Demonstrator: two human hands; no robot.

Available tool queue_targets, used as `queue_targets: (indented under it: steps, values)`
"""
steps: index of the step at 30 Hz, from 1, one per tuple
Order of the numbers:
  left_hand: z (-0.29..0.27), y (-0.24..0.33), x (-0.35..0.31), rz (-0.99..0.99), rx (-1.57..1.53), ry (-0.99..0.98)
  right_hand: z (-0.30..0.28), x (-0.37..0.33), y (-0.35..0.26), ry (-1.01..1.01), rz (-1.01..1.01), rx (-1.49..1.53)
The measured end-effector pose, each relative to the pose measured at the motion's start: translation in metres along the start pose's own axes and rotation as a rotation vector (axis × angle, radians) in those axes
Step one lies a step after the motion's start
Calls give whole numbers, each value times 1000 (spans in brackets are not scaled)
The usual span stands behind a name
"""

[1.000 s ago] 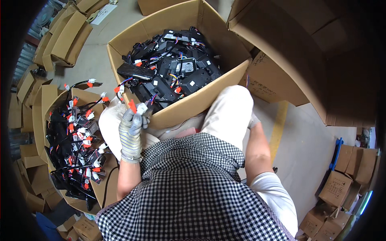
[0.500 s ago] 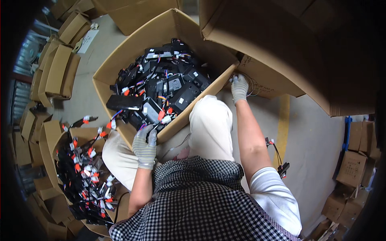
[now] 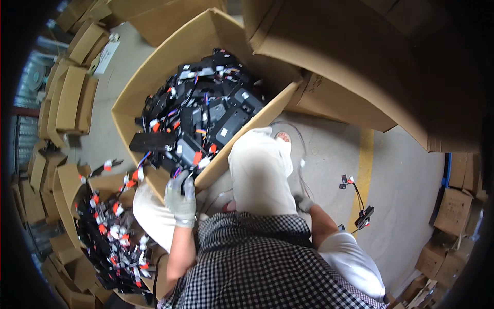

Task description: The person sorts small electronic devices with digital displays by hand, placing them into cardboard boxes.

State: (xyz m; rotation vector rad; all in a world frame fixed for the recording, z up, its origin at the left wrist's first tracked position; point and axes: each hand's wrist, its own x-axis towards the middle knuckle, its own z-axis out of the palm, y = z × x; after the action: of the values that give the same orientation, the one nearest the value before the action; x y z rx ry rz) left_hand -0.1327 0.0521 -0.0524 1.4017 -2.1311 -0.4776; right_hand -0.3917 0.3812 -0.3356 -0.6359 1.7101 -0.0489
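Side box: a low cardboard box (image 3: pixel 67 206) at the far left is filled with black cable harnesses (image 3: pixel 110 242) tipped in red and white.
Left hand: the gloved left hand (image 3: pixel 180 198) is closed on the near rim of the large cardboard box (image 3: pixel 154 85), fingers curled over the edge beside a red-tagged connector (image 3: pixel 197 158).
Contents: black modules and wiring (image 3: pixel 206 118) are heaped inside the large box, which is tilted against the person's pale-trousered knee (image 3: pixel 260 165).
Right hand: the gloved right hand (image 3: pixel 304 203) is seen low beside the knee; whether it is spread or closed cannot be told.
Floor: a loose wire harness (image 3: pixel 360 206) lies on the concrete floor (image 3: pixel 401 206) at the right, near a yellow line (image 3: pixel 364 170).
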Motion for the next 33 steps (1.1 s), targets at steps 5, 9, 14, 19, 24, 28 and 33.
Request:
queue_targets:
  steps: [5,9,14,19,24,28,33]
  values:
    - [3,-31,2,-6,-372,-21,29,-48,149,316,-60,340]
    - [-18,-6,-1,-220,-994,-191,-113,-134,-20,797,-290,799]
    - [-71,47,-18,-178,-1004,-124,-168,-242,-270,724,-808,738]
    - [-102,37,-51,-247,-1000,-250,-90,-288,-370,12,-1112,576]
    - [-121,46,-79,-342,-1145,-339,-53,-278,-378,90,-1347,-36]
    - [-146,47,-77,-348,-1017,-636,-54,-261,-368,-179,-1488,-171]
    - [-130,43,-82,-341,-1026,-583,-57,-246,-359,-586,-1122,77]
